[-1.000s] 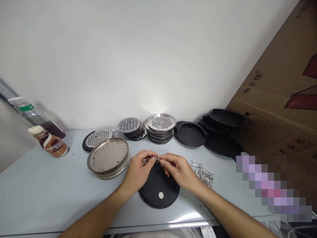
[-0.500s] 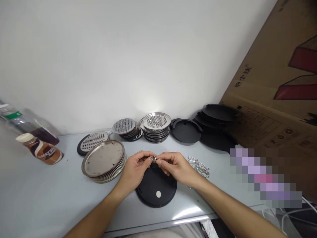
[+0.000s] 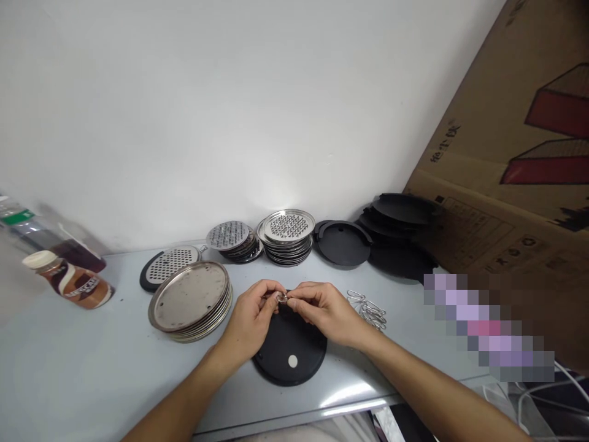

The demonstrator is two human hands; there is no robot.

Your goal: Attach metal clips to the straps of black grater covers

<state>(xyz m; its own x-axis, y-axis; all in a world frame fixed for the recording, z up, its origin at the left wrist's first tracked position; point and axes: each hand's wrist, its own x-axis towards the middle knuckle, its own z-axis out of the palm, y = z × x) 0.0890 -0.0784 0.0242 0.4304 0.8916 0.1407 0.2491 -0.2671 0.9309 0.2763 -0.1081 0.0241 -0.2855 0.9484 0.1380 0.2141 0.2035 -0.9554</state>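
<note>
Between the fingertips of both hands is a small bent-wire metal loop [image 3: 282,298], held at the far edge of a round black plate [image 3: 291,344]. My left hand [image 3: 254,312] pinches it from the left. From the right, my right hand [image 3: 322,309] pinches it too. The fingers hide most of the loop, so I cannot tell whether it is hooked into the plate. The plate lies on the table and bears a white round dot near its front. Several loose wire loops [image 3: 368,310] lie to the right of my right hand.
A stack of round metal plates [image 3: 191,298] stands at left, with a black-rimmed grater [image 3: 172,265] behind. Stacked grater discs [image 3: 289,227] and black round trays [image 3: 344,245] line the wall. Bottles [image 3: 76,282] stand far left; a cardboard box [image 3: 488,209] leans at right.
Both hands stay pinched on the wire loop, with only slight finger movement. The whole view has shifted a little, so things appear slightly further left.
</note>
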